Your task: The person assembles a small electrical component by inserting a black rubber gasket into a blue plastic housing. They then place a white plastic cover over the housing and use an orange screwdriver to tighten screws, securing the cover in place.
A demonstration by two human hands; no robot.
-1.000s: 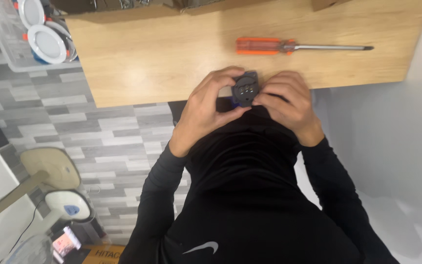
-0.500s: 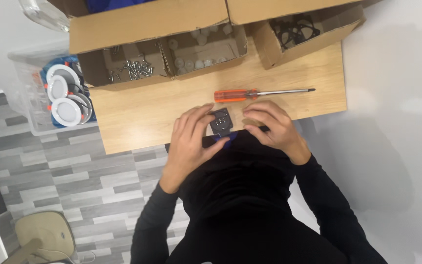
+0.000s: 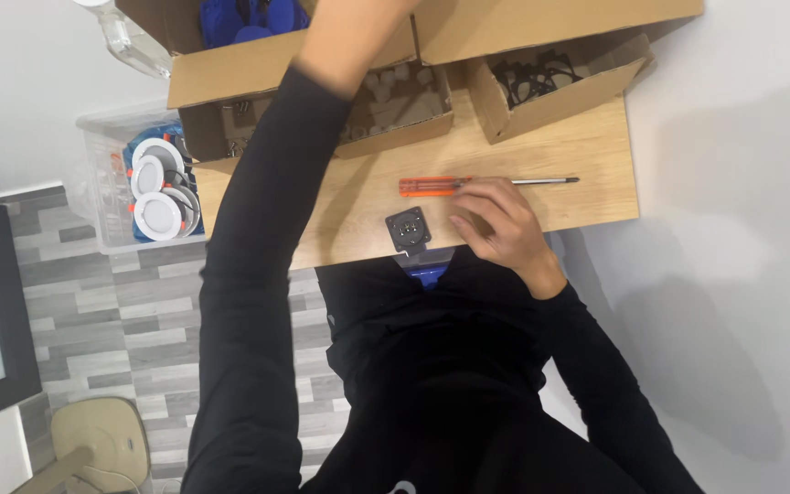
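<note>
Floor: grey plank flooring (image 3: 93, 302) on the left, a pale wall or floor area on the right.
Table: a small wooden table (image 3: 587, 155) seen from above, its far edge crowded with boxes.
Person: a black long-sleeved top fills the lower middle; the left sleeve (image 3: 258, 274) stretches up across the table toward the boxes.
Cardboard boxes: open cardboard boxes (image 3: 541, 87) along the far side, one with dark wire-like parts, another with pale rounded pieces, a third with blue material.
Plastic bin: a clear plastic bin (image 3: 107, 201) to the left of the table, holding round white light fittings (image 3: 159, 215).
Left hand: the left hand (image 3: 358, 23) reaches up over the boxes; its fingers run out of view at the top, so I cannot tell whether it grips anything.
Right hand: the right hand (image 3: 496, 224) rests on the table, fingers loosely curled, fingertips touching the screwdriver without a full grasp.
Screwdriver: an orange-handled screwdriver (image 3: 432, 187) lying flat, shaft pointing right.
Socket: a small dark square socket module (image 3: 409, 229) lying free near the table's front edge, just left of the right hand, below the screwdriver handle.
</note>
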